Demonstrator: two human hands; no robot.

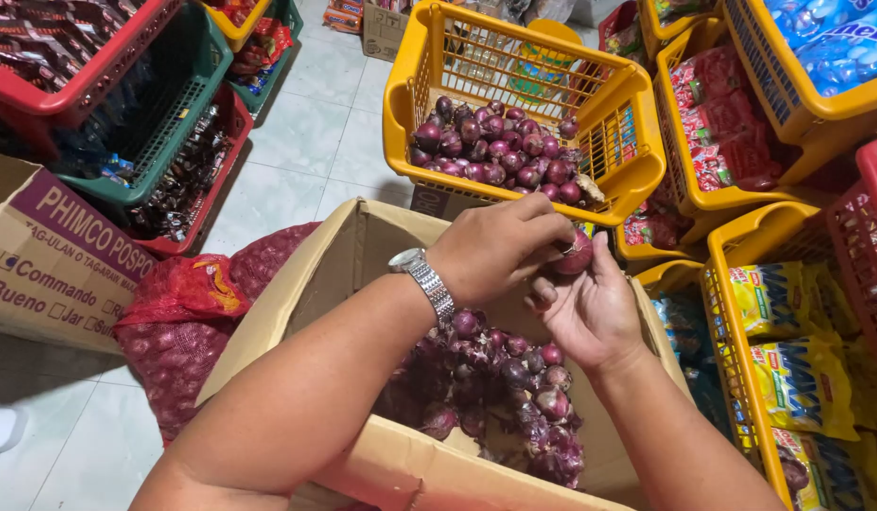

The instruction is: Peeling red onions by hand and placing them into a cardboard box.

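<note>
Pale tiled floor (306, 132) fills the upper centre of the frame, crowded on both sides with plastic baskets of packaged goods. At centre, both forearms reach forward over an open cardboard box (297, 312). One red onion (575, 254) sits just right of centre, above the box, held between both hands. The left hand (500, 251), with a metal wristwatch (427, 281) on its wrist, is turned palm down, its grip pinching the top of the onion with fingertips pressed together. The right hand (590, 308) lies palm up beneath, fingers partly curled, its grip cradling the onion from below.

Counts: two hands; one onion in hand; one box holding a loose heap of red onions (514, 388), too many and too overlapped to count. One yellow basket (410, 104) at upper centre holds a second heap of peeled onions (500, 151), likewise uncountable. One red mesh sack (188, 322) lies at lower left, touching the box. One printed carton (51, 255) stands at far left.
</note>
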